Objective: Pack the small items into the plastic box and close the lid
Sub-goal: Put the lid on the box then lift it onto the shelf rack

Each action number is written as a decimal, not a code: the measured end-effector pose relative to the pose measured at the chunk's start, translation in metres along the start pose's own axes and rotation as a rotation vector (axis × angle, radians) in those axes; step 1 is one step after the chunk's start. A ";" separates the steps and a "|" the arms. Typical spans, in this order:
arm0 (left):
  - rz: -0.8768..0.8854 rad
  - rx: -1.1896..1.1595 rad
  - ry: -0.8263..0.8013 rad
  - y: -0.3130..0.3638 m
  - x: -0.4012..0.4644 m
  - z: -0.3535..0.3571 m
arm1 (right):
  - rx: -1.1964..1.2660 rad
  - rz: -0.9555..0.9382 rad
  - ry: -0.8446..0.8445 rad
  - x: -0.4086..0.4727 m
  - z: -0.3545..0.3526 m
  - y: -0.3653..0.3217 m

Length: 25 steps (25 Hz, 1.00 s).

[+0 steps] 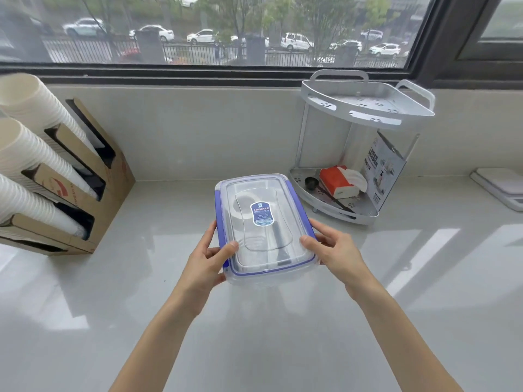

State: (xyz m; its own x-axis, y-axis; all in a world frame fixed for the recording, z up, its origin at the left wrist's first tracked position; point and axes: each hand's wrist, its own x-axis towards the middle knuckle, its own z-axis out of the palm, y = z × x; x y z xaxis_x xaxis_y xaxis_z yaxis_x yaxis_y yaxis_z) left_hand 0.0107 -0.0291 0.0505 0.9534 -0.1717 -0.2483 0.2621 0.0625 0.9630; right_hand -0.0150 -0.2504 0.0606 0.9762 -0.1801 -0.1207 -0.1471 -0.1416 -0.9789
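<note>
A clear plastic box (pixel 263 275) with a blue-trimmed lid (pixel 249 185) rests on the pale countertop at the centre. The lid lies flat on top, with a blue label (pixel 261 213) in its middle. Dim shapes of items show through the lid; I cannot tell what they are. My left hand (pixel 208 260) grips the box's near left corner, thumb on the lid. My right hand (pixel 335 248) holds the near right side, thumb on the lid's edge.
A white two-tier corner rack (pixel 365 108) stands at the back right, holding a red tissue pack (pixel 339 181) and a small dark object (pixel 310 182). A cardboard dispenser (pixel 85 176) with stacked paper cups (pixel 25 154) is on the left. A white scale (pixel 501 185) sits far right.
</note>
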 end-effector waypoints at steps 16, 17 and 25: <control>0.259 0.041 -0.144 0.138 0.045 0.080 | -0.183 -0.264 0.048 0.050 -0.102 -0.140; 0.266 0.049 -0.150 0.147 0.048 0.086 | -0.197 -0.278 0.050 0.054 -0.107 -0.148; 0.323 0.112 -0.180 0.206 0.080 0.135 | -0.353 -0.356 0.172 0.095 -0.147 -0.196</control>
State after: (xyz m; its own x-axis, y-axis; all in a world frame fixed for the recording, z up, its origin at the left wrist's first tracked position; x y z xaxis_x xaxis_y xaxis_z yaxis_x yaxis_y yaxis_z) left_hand 0.1204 -0.1625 0.2427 0.9399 -0.3315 0.0821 -0.0745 0.0358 0.9966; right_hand 0.0831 -0.3825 0.2654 0.9396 -0.2141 0.2670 0.1152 -0.5368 -0.8358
